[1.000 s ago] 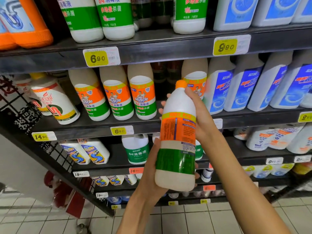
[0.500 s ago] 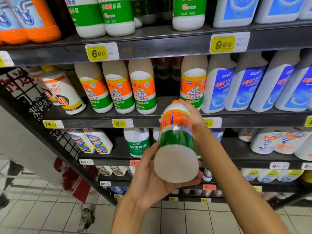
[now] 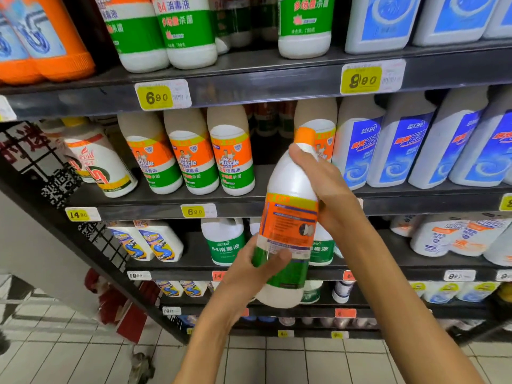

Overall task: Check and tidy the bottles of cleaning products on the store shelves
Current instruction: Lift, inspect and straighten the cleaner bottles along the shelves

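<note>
Both hands, left [image 3: 249,275] and right [image 3: 321,187], grip one bottle [image 3: 288,225] before the shelf [image 3: 249,206]; I judge reshelving remains.

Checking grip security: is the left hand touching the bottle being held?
Touching. The head view shows the left hand gripping the bottle low down, thumb across its green label.

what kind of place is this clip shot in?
Almost certainly a supermarket's cleaning-products aisle: tiered dark shelves hold rows of identical bleach bottles, and yellow price tags are clipped to the shelf edges.
</note>
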Available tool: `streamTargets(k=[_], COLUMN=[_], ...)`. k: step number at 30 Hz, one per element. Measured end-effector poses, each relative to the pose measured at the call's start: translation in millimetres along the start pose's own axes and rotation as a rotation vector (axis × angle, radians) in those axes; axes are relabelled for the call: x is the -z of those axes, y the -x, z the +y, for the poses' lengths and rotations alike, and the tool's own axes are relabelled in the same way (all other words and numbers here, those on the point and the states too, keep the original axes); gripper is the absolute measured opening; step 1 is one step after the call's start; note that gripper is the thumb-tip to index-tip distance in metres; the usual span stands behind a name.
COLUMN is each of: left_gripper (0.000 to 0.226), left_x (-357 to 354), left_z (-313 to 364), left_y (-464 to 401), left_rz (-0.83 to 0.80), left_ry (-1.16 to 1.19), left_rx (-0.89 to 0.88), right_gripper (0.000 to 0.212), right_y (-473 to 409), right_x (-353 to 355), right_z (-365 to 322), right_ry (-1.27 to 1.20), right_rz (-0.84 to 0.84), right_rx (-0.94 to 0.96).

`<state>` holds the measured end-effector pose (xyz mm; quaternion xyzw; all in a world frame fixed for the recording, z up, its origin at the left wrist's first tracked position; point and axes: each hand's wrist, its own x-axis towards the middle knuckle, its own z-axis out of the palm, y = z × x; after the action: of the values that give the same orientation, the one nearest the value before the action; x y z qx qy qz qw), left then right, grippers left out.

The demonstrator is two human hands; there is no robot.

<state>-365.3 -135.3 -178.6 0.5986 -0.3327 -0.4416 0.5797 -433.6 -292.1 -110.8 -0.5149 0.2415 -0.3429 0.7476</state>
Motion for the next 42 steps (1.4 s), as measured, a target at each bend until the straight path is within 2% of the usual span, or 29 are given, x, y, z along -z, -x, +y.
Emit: streamTargets(k=[2,4,7,9,12,16,19,21,25,27,31,33,36,39,42], left_gripper=[0.056,0.058,0.064,0.07,0.066,0.06,0.064,0.066,0.067,0.067,0.049,0.046,0.044,0.053,0.063], left_x=[-1,2,8,12,19,27,31,32,35,36,32,29,26,23,22], left_z=[-5,-9,-10,-9,-10,-17,-21,-20,-13,-8,-8,-12,-9,-4,-4], left_y=[-1,0,-1,-5,-11,-19,-22,-21,-16,-14,-10,-9,-14,-18,-14], left_rz=[0.044,0.007,-0.052,-0.064,-0.046,0.03,0.085,0.099,0.073,0.019,-0.129,-0.185,-0.086,-0.003,0.019], left_ry=[-0.008,0.074,0.131,0.077,-0.052,-0.065,-0.035,-0.022,0.058,0.128,0.188,0.259,0.259,0.074,-0.023], left_rx=[-0.066,-0.107,-0.153,-0.203,-0.284,-0.316,-0.387,-0.441,-0.431,-0.386,-0.245,-0.16,-0.112,-0.182,-0.273], right_gripper=[0.017,0.025,0.056,0.073,0.08,0.068,0.072,0.077,0.076,0.085,0.098,0.093,0.076,0.08,0.074], right_y=[3,7,15,22,33,45,48,48,42,35,21,17,15,13,13], right_x=[-3,-2,3,1,-6,-11,-9,-8,-14,-15,-19,-20,-19,-22,-24], right_z=[0,-2,0,4,4,1,2,0,-4,-4,2,10,17,19,20], right_ry=[0.018,-0.018,-0.026,-0.022,0.117,0.304,0.274,0.243,0.163,0.125,0.002,-0.046,0.021,0.117,0.125], right_rz=[-0.105,-0.21,-0.269,-0.349,-0.363,-0.408,-0.424,-0.446,-0.441,-0.445,-0.43,-0.377,-0.258,-0.152,-0.158], right_rx=[0.043,0.067,0.097,0.068,0.225,0.477,0.519,0.51,0.43,0.384,0.208,0.143,0.198,0.253,0.232])
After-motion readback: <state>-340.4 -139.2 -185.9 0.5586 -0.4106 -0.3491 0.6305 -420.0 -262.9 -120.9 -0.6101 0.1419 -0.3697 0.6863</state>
